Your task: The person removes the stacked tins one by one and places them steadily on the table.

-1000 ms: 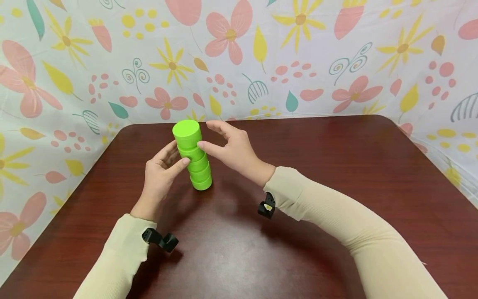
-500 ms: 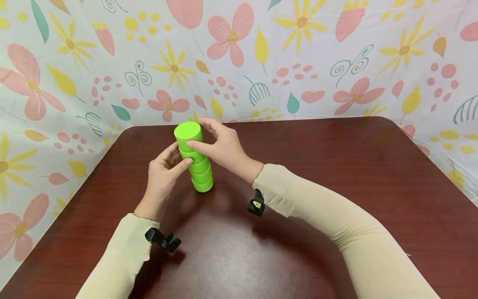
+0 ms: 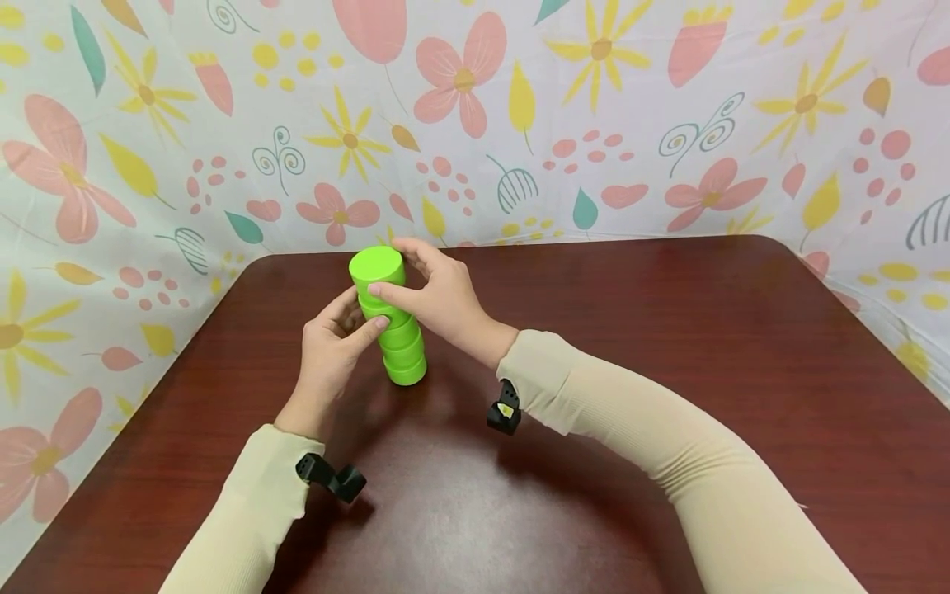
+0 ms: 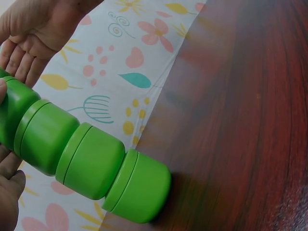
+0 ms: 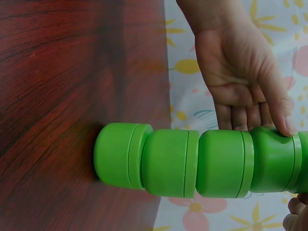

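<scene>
Several round, bright green lidded jars form a tall stack (image 3: 404, 340) standing on the table. My left hand (image 3: 326, 356) grips the stack above its middle, thumb in front and fingers behind. Higher up, my right hand (image 3: 447, 295) holds the topmost jar (image 3: 377, 266) from the right, thumb across its front and fingers behind it. In the left wrist view the bottom jar (image 4: 144, 187) meets the tabletop, and the jars above sit slightly out of line. The right wrist view shows a lower jar (image 5: 168, 163) with its lid seam; the top of the stack runs out of frame.
The dark red-brown wooden table (image 3: 638, 330) extends to both sides and in front of the stack. Behind it hangs a white cloth (image 3: 549, 107) printed with flowers and leaves. Black wrist cameras stick out from the left cuff (image 3: 285, 441) and the right cuff (image 3: 545, 359).
My right hand has moved left to the top jar and its thumb now lies across the front. The left hand keeps its grip; the whole view shifts slightly.
</scene>
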{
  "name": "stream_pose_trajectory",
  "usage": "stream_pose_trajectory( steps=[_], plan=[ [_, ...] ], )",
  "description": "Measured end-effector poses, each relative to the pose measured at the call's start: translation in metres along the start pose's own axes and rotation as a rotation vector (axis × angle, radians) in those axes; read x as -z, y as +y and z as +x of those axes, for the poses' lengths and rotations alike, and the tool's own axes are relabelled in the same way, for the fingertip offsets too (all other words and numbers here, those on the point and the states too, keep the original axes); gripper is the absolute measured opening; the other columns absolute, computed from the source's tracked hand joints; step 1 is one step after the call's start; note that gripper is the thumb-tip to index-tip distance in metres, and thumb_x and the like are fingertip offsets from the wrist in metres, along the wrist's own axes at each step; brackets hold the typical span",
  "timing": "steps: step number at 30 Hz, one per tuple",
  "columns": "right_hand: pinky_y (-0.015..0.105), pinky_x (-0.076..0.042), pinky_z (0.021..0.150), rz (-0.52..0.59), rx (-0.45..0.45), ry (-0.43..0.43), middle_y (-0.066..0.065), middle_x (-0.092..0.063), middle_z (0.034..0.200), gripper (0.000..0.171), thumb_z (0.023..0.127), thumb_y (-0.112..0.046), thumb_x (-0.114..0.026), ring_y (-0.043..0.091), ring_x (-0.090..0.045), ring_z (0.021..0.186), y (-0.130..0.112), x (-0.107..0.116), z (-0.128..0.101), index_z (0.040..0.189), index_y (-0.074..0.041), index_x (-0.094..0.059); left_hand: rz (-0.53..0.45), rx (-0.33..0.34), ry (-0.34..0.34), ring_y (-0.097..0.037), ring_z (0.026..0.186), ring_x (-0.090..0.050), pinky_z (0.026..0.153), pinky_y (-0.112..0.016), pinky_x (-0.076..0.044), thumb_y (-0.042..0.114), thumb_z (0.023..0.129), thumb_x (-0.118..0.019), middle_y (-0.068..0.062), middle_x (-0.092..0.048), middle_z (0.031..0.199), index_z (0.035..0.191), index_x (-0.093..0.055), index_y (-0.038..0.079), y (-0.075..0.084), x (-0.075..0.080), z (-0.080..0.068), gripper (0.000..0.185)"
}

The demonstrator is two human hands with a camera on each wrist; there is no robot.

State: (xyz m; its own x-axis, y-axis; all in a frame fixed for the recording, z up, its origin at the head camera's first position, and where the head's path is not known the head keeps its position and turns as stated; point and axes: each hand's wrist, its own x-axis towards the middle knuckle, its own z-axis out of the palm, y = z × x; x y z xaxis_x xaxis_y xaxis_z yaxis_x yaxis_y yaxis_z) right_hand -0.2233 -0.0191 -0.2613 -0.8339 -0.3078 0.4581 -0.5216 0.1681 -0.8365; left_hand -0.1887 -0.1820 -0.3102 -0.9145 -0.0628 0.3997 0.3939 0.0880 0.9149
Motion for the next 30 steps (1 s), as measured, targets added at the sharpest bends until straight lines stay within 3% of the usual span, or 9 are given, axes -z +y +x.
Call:
stream_pose_trajectory(
  steps=[13, 30],
  plan=[
    [0.022, -0.048, 0.086, 0.053, -0.008, 0.001, 0.003, -0.064, 0.115, 0.054, 0.078, -0.021, -0.075, 0.008, -0.061, 0.103, 0.001, -0.0024, 0.001, 0.126, -0.008, -0.054, -0.002, -0.002, 0.01, -0.008, 0.09, -0.064, 0.076, -0.021, -0.052, 0.001, 0.082, -0.067, 0.014, -0.068, 0.097, 0.129, -0.054, 0.003, -0.0014, 0.0005, -0.0005, 0.048],
    [0.022, -0.049, 0.085, 0.124, -0.03, 0.022, 0.005, -0.063, 0.116, 0.057, 0.077, -0.019, -0.076, 0.01, -0.062, 0.104, -0.0005, 0.0007, -0.0004, 0.127, -0.006, -0.053, 0.03, -0.04, 0.01, -0.008, 0.09, -0.064, 0.076, -0.021, -0.051, 0.001, 0.082, -0.068, 0.014, -0.067, 0.096, 0.127, -0.056, 0.004, -0.0049, 0.0004, 0.0016, 0.047]
  ],
)
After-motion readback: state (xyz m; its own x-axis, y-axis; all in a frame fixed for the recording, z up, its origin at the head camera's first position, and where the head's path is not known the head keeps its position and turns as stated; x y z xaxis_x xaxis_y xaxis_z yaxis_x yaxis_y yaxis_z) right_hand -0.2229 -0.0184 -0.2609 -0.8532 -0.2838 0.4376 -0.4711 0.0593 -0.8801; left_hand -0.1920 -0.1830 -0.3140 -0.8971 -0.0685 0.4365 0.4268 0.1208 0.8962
